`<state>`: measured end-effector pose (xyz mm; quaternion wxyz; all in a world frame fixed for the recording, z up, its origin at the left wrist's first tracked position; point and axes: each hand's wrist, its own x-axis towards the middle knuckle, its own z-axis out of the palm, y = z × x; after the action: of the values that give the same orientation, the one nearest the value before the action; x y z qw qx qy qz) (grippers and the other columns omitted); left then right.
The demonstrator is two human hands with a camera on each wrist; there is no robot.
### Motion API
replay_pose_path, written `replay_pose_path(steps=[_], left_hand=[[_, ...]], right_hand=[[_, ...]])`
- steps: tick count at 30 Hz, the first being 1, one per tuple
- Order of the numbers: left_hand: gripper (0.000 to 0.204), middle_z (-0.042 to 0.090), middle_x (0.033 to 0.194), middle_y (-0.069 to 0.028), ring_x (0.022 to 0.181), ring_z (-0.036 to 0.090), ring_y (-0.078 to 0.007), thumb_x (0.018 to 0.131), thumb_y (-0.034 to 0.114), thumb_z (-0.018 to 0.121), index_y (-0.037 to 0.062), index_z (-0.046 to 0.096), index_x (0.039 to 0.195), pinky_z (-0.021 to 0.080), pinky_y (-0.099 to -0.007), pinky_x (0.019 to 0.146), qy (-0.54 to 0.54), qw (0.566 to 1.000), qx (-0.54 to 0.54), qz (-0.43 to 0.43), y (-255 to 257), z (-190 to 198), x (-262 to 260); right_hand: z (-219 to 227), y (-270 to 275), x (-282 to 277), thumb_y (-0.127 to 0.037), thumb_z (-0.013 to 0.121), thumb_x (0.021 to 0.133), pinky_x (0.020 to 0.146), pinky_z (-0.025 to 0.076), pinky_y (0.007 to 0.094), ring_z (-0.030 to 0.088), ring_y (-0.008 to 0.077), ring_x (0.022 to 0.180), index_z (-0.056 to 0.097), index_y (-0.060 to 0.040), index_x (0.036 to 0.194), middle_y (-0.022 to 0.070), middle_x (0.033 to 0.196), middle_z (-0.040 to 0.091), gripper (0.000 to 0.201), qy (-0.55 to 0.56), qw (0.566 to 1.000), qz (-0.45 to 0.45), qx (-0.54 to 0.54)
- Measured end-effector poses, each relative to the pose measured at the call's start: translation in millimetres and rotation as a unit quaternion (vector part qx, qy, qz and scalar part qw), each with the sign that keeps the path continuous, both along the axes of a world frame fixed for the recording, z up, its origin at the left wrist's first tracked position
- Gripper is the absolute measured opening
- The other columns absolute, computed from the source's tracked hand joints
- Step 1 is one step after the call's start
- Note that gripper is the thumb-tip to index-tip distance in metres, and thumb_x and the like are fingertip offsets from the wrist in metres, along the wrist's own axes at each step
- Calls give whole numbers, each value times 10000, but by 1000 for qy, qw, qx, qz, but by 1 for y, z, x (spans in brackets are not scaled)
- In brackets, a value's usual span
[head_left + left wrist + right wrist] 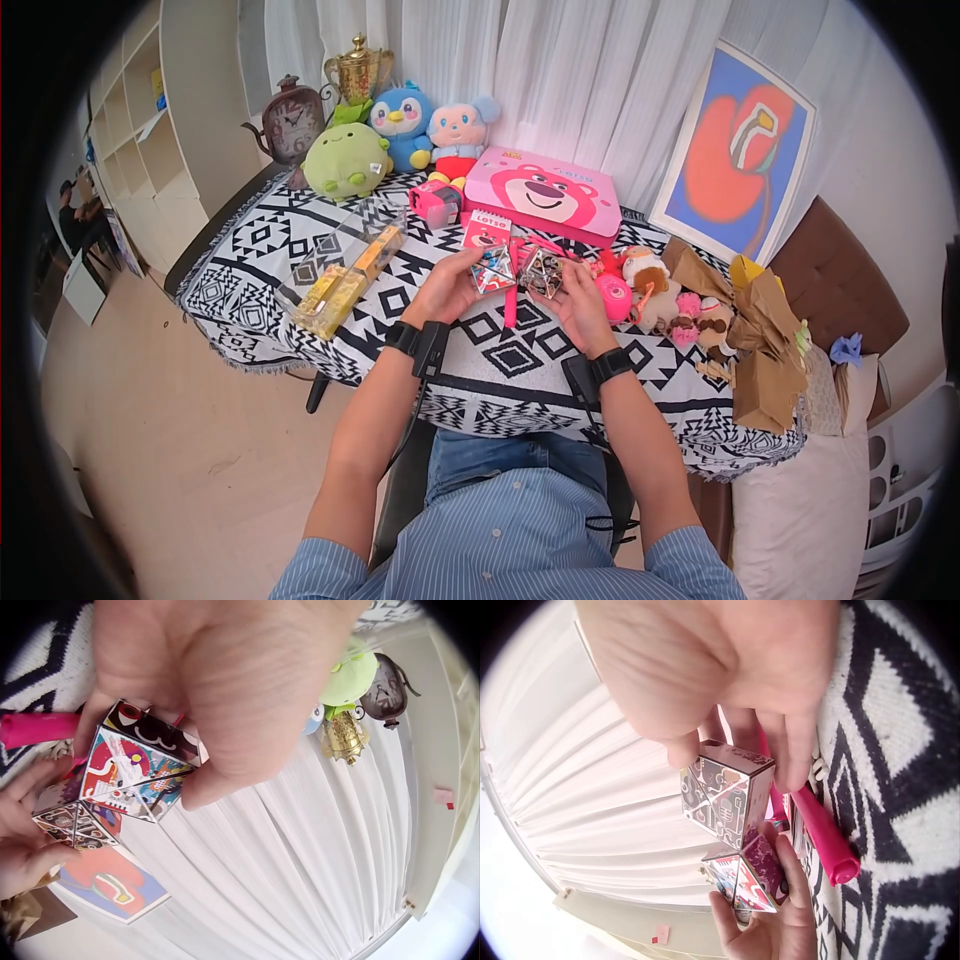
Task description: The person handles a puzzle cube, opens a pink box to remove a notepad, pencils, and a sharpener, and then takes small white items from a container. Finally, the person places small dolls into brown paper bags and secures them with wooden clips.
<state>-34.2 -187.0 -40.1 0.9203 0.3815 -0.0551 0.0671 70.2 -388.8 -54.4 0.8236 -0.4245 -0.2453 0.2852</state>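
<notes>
Both hands hold a folding puzzle cube printed with colourful patterns, raised over the table's near middle. My left hand [447, 292] pinches its left block [492, 270], thumb on the face with a red and teal guitar print [124, 776]. The right block [542, 273], black and white with line drawings [716, 795], is gripped by my right hand [583, 305] between thumb and fingers. The two blocks meet at a corner in both wrist views and are turned at an angle to each other. Behind them lie a pink LOTSO notepad [487, 229] and a pink strap-like roll [829, 840].
A patterned cloth [510, 355] covers the table. Plush toys [347, 160], a gold trophy [358, 70] and a pink bear box [545, 195] stand at the back. Clear packaging [350, 285] lies left; small plush toys [650, 285] and crumpled brown paper [770, 340] lie right.
</notes>
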Motion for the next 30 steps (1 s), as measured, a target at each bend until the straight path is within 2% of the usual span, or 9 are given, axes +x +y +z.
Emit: replay_pose_path(steps=[2, 5, 7, 13, 17, 20, 22, 26, 30], left_hand=[[422, 563, 1232, -149, 1125, 569, -243, 981, 272, 472, -42, 476, 1264, 456, -409, 996, -15, 999, 40, 2, 3, -9, 6], [387, 581, 1203, -136, 1107, 577, -214, 983, 244, 479, -48, 506, 1236, 462, -380, 987, 4, 999, 49, 5, 3, -10, 7], [349, 625, 1080, -90, 1005, 612, -170, 980, 246, 501, -41, 547, 1174, 499, -352, 908, 12, 998, 40, 49, -2, -5, 4], [309, 630, 1069, -72, 968, 615, -140, 975, 241, 518, -3, 562, 1159, 504, -302, 858, 31, 991, 40, 127, 3, -11, 10], [298, 628, 1076, -79, 961, 619, -145, 965, 200, 536, -10, 552, 1176, 512, -311, 856, 31, 991, 30, 127, 1, -8, 7], [299, 625, 1080, -84, 952, 623, -153, 954, 157, 549, -26, 537, 1191, 520, -322, 852, 14, 990, 40, 135, 2, -9, 9], [319, 600, 1156, -103, 1031, 609, -173, 961, 110, 511, -31, 507, 1247, 517, -328, 915, 28, 992, 54, 113, 5, -12, 10], [328, 587, 1177, -121, 1049, 602, -192, 974, 152, 494, -38, 505, 1241, 503, -358, 937, 26, 994, 44, 101, 5, -14, 10], [303, 606, 1121, -114, 1017, 606, -185, 951, 138, 514, -29, 512, 1204, 508, -384, 893, 14, 998, -39, 56, 5, -4, 5]], right_hand=[[-3, 1, 2, -221, 393, 1018, 938, 499, 483, 578, 298, 1099, 443, -50, 1231, 130, 1227, 529, 278, -30, 998, -27, -43], [-5, 2, 4, -219, 393, 1017, 939, 497, 497, 588, 296, 1083, 437, -47, 1198, 138, 1208, 539, 253, -15, 999, -22, -27], [1, 1, 0, -214, 393, 1017, 942, 494, 503, 590, 303, 1083, 431, -45, 1173, 146, 1209, 539, 233, -7, 1000, -20, -21], [-1, 0, 2, -197, 395, 1015, 940, 494, 515, 589, 335, 1096, 419, -32, 1116, 174, 1221, 541, 195, -2, 1000, -10, -3], [1, 1, 0, -196, 424, 1007, 918, 511, 490, 599, 316, 1075, 444, 26, 1124, 172, 1193, 546, 252, -4, 1000, -17, -5], [3, 0, -1, -202, 428, 1006, 911, 517, 482, 607, 308, 1064, 446, 33, 1141, 171, 1186, 557, 271, -20, 1000, -17, -17], [0, 0, 1, -206, 430, 1006, 909, 519, 478, 609, 305, 1062, 446, 35, 1147, 172, 1183, 562, 280, -20, 1000, -8, -15], [-2, 1, 1, -211, 430, 1006, 900, 525, 473, 610, 304, 1063, 452, 36, 1141, 180, 1179, 571, 283, -16, 1000, -1, -8], [-3, 1, 2, -210, 429, 1005, 892, 529, 476, 608, 311, 1064, 439, 34, 1149, 188, 1187, 563, 283, -19, 1000, -1, -3]])
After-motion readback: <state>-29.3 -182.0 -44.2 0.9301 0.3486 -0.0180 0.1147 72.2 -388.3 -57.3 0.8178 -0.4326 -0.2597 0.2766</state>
